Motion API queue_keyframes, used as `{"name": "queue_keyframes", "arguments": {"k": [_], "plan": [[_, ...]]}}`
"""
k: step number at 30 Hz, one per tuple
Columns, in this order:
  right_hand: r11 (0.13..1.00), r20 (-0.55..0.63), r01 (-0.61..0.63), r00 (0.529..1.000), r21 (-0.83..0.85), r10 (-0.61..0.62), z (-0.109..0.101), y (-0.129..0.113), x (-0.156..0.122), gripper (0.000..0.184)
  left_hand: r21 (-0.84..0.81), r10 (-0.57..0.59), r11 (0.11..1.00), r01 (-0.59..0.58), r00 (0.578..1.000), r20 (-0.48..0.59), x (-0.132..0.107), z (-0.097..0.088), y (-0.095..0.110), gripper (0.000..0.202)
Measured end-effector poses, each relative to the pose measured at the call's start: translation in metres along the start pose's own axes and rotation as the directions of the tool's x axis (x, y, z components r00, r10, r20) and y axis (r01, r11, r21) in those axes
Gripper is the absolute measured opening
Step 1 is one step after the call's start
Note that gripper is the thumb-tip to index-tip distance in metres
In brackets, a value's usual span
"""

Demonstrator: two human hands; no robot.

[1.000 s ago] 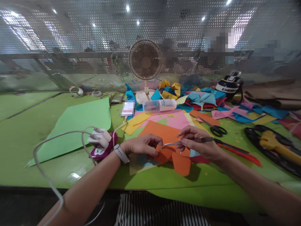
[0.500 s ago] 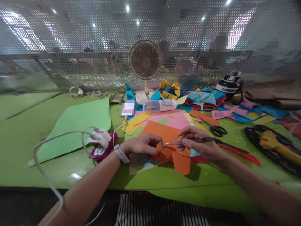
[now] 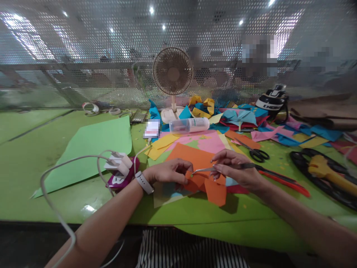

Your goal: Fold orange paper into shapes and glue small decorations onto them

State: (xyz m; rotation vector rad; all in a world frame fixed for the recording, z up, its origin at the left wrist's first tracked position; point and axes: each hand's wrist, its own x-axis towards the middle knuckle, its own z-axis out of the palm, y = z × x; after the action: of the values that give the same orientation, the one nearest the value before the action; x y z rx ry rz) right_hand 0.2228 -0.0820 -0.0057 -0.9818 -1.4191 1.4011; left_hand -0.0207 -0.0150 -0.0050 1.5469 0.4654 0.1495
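My left hand (image 3: pixel 175 172), with a pale watch on its wrist, pinches a cut orange paper piece (image 3: pixel 215 192) between thumb and fingers. One flap of that piece juts out toward the table's front edge. My right hand (image 3: pixel 235 167) is closed around a pair of tweezers (image 3: pixel 203 170), silver at the tips and dark toward the back. Their tips meet the orange paper close to my left fingertips, where a tiny green bit shows. Under both hands lies a larger orange sheet (image 3: pixel 185 150) on a pile of coloured paper.
Black scissors (image 3: pixel 259 154) and a red-and-black cutter (image 3: pixel 284 181) lie right of my hands, beyond them a yellow glue gun (image 3: pixel 329 173) on a black tray. A purple power strip (image 3: pixel 122 178) with cables sits left. Behind are a clear bottle (image 3: pixel 189 125) and a fan (image 3: pixel 173 72).
The jutting flap of the orange paper piece has shifted up very slightly. Both hands and the tweezers stay almost in place.
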Motion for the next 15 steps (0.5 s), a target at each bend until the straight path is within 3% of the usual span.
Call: {"name": "queue_keyframes", "arguments": {"k": [15], "plan": [[1.0,-0.032,0.017,0.999,-0.013,-0.017,0.0002,0.0016,0.0003,0.021,-0.02,0.0,1.0,0.0,1.0,0.003,0.0001,-0.0017,-0.0022,0.02]]}}
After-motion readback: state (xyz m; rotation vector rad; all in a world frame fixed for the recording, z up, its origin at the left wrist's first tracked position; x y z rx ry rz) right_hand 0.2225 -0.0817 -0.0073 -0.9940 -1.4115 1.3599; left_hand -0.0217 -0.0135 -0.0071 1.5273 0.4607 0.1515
